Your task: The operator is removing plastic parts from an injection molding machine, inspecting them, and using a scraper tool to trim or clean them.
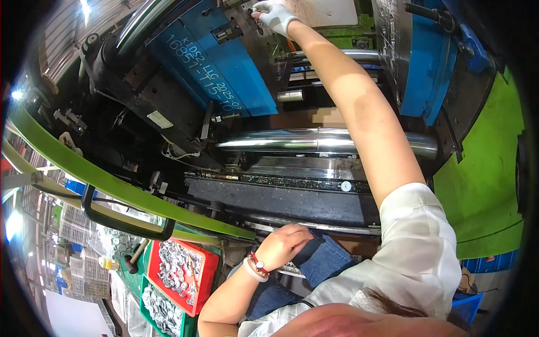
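My right hand [277, 18], in a white glove with bare fingertips, reaches far up between the mould halves of a large machine. Its fingers are drawn together at the metal face of the left mould half [255, 42]; a small greyish thing shows at the tips, too small to name. My bare left hand [285, 245], with a red bracelet and a pale band at the wrist, is held low near my denim-covered lap [323, 261]. Its fingers are curled inward, and whatever may lie inside them is hidden.
Polished tie bars [269, 140] cross below my right arm. The blue right mould half [418, 62] stands opposite. A green guard frame [129, 194] with a black handle [120, 222] curves at left. A red bin [209, 267] and a green bin [147, 300] hold many small grey parts.
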Tool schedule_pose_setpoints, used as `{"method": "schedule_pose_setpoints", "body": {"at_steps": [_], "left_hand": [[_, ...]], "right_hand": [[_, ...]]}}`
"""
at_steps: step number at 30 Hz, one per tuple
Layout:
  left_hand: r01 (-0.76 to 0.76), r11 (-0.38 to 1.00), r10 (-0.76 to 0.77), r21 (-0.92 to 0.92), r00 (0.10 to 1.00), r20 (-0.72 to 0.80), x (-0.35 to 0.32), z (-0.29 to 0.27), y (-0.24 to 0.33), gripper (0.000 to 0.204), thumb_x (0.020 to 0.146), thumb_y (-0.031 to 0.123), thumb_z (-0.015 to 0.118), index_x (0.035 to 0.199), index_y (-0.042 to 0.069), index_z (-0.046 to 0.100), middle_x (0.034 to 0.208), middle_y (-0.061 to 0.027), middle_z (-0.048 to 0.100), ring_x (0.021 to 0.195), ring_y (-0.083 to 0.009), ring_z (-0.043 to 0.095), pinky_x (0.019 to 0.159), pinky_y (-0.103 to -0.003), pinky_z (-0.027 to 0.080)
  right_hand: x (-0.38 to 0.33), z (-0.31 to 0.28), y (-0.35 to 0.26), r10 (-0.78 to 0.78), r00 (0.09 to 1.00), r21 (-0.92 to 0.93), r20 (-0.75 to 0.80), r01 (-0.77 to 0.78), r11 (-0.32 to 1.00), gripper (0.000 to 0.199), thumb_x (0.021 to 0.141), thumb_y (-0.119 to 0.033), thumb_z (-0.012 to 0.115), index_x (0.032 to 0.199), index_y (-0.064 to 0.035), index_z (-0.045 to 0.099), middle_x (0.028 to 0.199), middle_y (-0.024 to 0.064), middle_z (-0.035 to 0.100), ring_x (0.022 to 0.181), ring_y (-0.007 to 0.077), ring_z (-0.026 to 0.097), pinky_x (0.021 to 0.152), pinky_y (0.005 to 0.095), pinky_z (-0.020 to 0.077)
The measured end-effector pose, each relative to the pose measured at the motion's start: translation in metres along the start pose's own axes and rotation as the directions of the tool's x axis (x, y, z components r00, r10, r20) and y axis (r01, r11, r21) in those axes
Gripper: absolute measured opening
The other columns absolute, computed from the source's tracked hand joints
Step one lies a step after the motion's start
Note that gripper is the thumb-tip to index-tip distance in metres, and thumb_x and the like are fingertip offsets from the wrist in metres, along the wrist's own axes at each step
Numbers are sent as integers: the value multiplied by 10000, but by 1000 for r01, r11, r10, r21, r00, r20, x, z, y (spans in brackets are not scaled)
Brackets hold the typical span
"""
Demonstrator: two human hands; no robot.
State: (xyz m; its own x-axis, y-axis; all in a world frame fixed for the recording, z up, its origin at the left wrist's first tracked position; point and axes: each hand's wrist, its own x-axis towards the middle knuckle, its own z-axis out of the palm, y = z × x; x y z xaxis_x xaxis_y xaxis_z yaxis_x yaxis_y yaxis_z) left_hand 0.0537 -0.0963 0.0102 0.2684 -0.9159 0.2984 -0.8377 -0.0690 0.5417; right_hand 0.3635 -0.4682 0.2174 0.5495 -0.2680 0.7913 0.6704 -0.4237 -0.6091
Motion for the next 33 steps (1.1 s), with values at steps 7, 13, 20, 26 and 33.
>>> {"method": "schedule_pose_setpoints", "body": {"at_steps": [7,13,20,26,33], "left_hand": [[-5,1000,5,1,1000,12,2,-1,2,182,758,12,672,934,53,646,952,-96,638,873,-285,636,754,-361,528],[44,999,-42,-31,997,64,0,-3,6,167,773,20,648,940,22,648,976,-118,643,925,-304,627,807,-376,518],[19,999,-18,-26,999,40,-3,-5,8,171,778,27,645,950,29,646,973,-115,640,912,-304,624,800,-375,518],[42,998,-40,-38,997,71,2,1,5,161,787,42,650,947,35,650,972,-115,639,926,-311,624,809,-380,516],[151,988,-154,-29,979,-131,4,-4,-4,156,785,1,652,937,38,649,948,-134,647,908,-319,632,786,-370,520]], "right_hand": [[-5,0,-15,94,995,-63,-19,-95,993,178,855,-151,669,1007,-62,645,892,101,664,807,200,608,725,318,487],[1,3,-11,264,964,117,34,-266,957,147,848,-119,660,982,-57,662,797,74,663,774,199,615,726,310,494],[-18,14,-18,51,995,-432,-86,-83,898,279,895,-197,570,1148,-91,621,1020,107,657,979,251,606,847,346,476],[-39,12,-31,34,998,-707,49,10,707,488,856,-129,454,1342,-171,449,1339,136,490,1201,349,505,1003,431,427],[-89,-6,-59,-146,970,-600,-192,1,800,423,862,-224,459,1275,-153,518,1189,119,614,1051,348,600,915,430,473]]}}
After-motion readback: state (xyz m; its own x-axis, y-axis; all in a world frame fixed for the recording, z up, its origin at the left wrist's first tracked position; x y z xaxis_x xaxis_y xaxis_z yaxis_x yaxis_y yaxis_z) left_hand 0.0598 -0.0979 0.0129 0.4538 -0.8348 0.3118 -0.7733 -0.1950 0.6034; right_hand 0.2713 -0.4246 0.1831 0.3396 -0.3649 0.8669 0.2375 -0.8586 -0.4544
